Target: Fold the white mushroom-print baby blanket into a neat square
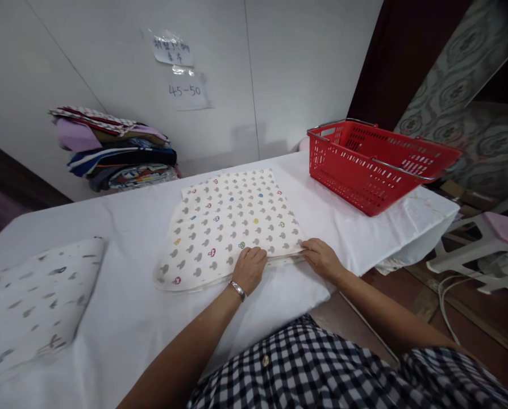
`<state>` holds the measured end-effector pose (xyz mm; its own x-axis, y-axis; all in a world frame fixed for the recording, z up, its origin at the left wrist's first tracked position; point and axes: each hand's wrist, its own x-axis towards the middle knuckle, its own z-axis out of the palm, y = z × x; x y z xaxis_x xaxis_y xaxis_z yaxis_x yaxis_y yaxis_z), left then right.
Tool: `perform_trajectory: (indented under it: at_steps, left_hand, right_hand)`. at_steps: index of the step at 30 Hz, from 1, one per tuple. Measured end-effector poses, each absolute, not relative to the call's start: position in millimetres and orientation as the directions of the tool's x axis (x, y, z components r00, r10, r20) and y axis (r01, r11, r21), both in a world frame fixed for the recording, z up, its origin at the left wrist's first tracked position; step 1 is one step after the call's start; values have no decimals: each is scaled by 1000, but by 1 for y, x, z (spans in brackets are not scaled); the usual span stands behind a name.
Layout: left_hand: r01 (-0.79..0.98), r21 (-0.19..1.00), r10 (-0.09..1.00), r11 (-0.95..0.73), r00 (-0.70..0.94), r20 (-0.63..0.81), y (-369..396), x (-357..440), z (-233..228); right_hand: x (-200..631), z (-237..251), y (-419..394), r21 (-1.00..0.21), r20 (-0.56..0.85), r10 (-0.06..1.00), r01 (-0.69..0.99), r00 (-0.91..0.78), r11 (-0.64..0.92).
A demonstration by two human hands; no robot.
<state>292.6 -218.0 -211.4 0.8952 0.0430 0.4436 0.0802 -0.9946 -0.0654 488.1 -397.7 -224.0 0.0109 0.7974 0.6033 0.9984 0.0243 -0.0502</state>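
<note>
Two hands rest on the near edge of a folded cloth with a mushroom print (230, 224), which lies in the middle of the table (126, 318), close to its near edge. The left hand (249, 268), with a metal bracelet (238, 290) on the wrist, lies flat on the cloth with the fingers bent downward, pressing on the top layer. The right hand (322, 258) is just beside it, at the near right corner of the cloth, and its fingers pinch the edge of the layers there. The table is covered with a white sheet. At the left edge lies another folded cloth with grey marks (32, 307), well apart from the hands. At the far right corner stands a red plastic basket (373, 165) with metal handles. At the far left edge, against the wall, is a pile of folded coloured fabrics (115, 150). Two paper notes (181, 71) are stuck on the wall above.
</note>
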Motion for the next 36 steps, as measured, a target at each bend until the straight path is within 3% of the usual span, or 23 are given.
perform_trajectory:
  at_steps: [14, 17, 20, 24, 27, 32, 36]
  left_hand:
    - [109, -14, 92, -994, 896, 434, -218, 294, -223]
    - [155, 5, 141, -988, 886, 442, -215, 297, -217]
    - [192, 20, 183, -981, 891, 415, -214, 300, -212]
    - [167, 31, 168, -985, 926, 339, -215, 302, -206]
    - [220, 48, 221, -974, 890, 399, -215, 304, -202]
    - [123, 31, 127, -992, 944, 304, -221, 307, -213]
    - [112, 22, 113, -993, 942, 315, -228, 308, -228]
  right_hand:
    - [486, -230, -398, 4, 403, 913, 997, 67, -75]
    - [489, -221, -394, 23, 419, 908, 999, 25, -38]
    - [493, -209, -389, 27, 455, 887, 994, 85, -109]
    - [497, -196, -382, 40, 383, 923, 998, 37, -56]
    - [501, -192, -382, 33, 469, 882, 997, 52, -77]
    - [505, -201, -390, 58, 403, 915, 998, -25, 1]
    - [506, -210, -398, 53, 400, 915, 998, -55, 37]
